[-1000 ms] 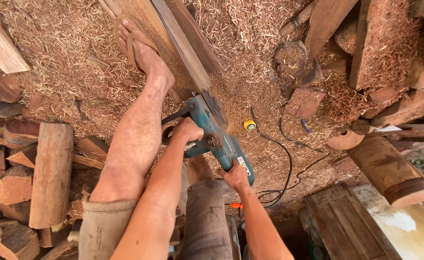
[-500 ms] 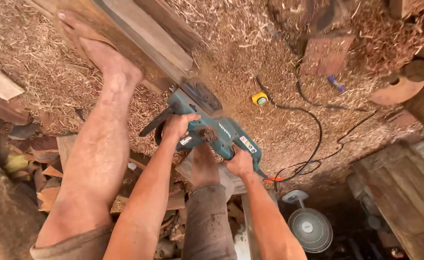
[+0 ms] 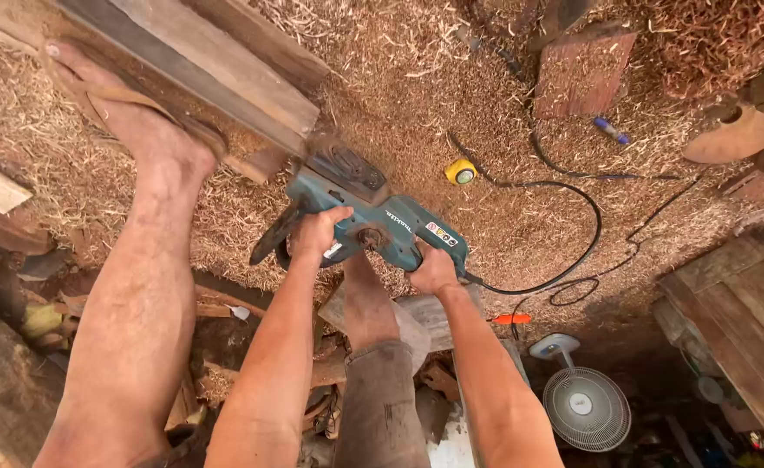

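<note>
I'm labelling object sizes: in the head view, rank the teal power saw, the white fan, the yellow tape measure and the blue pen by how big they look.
1. teal power saw
2. white fan, though it sits farther from the camera, so its true size is unsure
3. yellow tape measure and blue pen look alike; no ranking.

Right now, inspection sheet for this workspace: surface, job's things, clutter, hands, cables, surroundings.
Surface: ground covered in wood shavings.
Job's things: teal electric chainsaw at the end of long grey-brown wooden planks; bare foot braced on them.
Clutter: small yellow tape measure, blue pen, reddish wood block, offcuts lower left.
Hands: left hand on front grip, right hand on rear grip.
Cables: black cord loops from the saw across the shavings.
Surroundings: white floor fan, wooden crate at right.
</note>
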